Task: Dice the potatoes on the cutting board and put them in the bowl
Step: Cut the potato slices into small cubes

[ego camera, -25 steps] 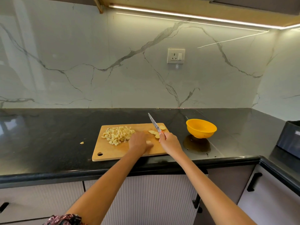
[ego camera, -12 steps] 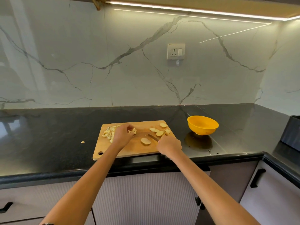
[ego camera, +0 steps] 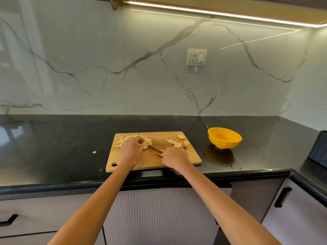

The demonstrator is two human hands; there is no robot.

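Since half a second ago, the left hand (ego camera: 131, 152) has settled on the diced potato pile (ego camera: 147, 142), fingers curled among the pieces; whether it holds any I cannot tell. Right hand (ego camera: 174, 159) grips the knife (ego camera: 155, 150), blade low towards the pile. Potato slices (ego camera: 178, 143) lie at the cutting board's (ego camera: 152, 164) right end. Yellow bowl (ego camera: 224, 140) stands beside it on the worktop (ego camera: 70, 138).

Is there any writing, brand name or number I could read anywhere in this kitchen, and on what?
None can be read.
The wall socket shows only a small mark on its switch, too small to read.
The knife, cutting board and yellow bowl carry no visible print.
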